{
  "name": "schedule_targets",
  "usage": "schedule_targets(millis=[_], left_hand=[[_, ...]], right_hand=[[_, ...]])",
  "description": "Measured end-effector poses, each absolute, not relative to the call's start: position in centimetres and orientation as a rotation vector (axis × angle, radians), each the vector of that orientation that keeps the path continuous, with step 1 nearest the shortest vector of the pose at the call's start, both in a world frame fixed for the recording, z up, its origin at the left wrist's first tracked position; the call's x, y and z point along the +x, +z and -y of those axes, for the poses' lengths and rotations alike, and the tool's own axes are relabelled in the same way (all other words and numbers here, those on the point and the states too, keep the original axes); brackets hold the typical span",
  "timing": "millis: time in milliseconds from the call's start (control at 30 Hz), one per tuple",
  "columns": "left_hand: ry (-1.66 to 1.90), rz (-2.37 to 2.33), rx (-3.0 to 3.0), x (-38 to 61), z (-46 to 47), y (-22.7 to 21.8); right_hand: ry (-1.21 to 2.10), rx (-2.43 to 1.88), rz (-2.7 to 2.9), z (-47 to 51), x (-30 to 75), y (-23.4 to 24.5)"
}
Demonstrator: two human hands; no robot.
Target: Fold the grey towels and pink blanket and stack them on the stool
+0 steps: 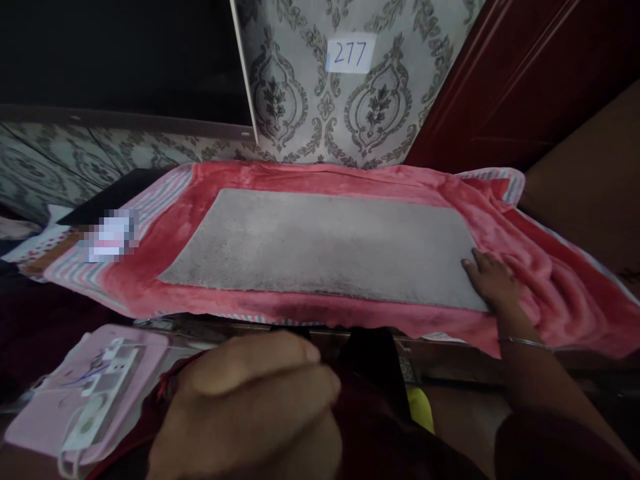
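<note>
A grey rectangular mat [320, 247] with a short nap lies flat on a pink-red plush blanket [175, 300]. My right hand [493, 279] rests at the mat's right edge, fingers apart, touching where mat and blanket meet. It grips nothing, and a thin bracelet circles the wrist. Close to the camera, at the bottom middle, my left hand [255, 407] is raised in front of my body with its fingers curled closed. What those fingers hold, if anything, is hidden.
At left stand a dark screen [125, 60] and a blurred-out phone-like item [111, 237] on the blanket. A white power strip [103, 393] lies on a pink padded surface [30, 427]. A red wooden panel [500, 80] and a "277" paper [351, 53] are behind.
</note>
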State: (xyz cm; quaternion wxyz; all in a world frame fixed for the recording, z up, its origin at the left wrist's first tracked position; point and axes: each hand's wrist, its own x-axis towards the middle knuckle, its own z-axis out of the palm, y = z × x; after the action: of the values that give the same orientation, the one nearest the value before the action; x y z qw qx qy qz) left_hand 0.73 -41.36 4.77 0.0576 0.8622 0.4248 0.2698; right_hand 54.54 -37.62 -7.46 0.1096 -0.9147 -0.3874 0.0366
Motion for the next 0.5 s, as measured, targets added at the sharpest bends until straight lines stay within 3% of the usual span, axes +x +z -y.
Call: schedule_targets(millis=[100,167,367,500], left_hand=[[1.003,-0.712,2.747,4.9,35.7,5.8],[1.288,-0.822,2.682,7.5,30.7,5.3],[0.598,-0.683,2.905,9.9,23.2,-0.9],[0.427,-0.57,2.926,9.8,24.7,-4.1]], right_hand=[[0.13,-2.695,1.135,37.7,54.3,-6.9],[0.166,-2.709,1.132,37.6,54.3,-6.5],[-0.163,-2.521,1.377,36.1,50.6,-5.3],[0.087,-1.931,1.869,35.4,43.2,-6.1]])
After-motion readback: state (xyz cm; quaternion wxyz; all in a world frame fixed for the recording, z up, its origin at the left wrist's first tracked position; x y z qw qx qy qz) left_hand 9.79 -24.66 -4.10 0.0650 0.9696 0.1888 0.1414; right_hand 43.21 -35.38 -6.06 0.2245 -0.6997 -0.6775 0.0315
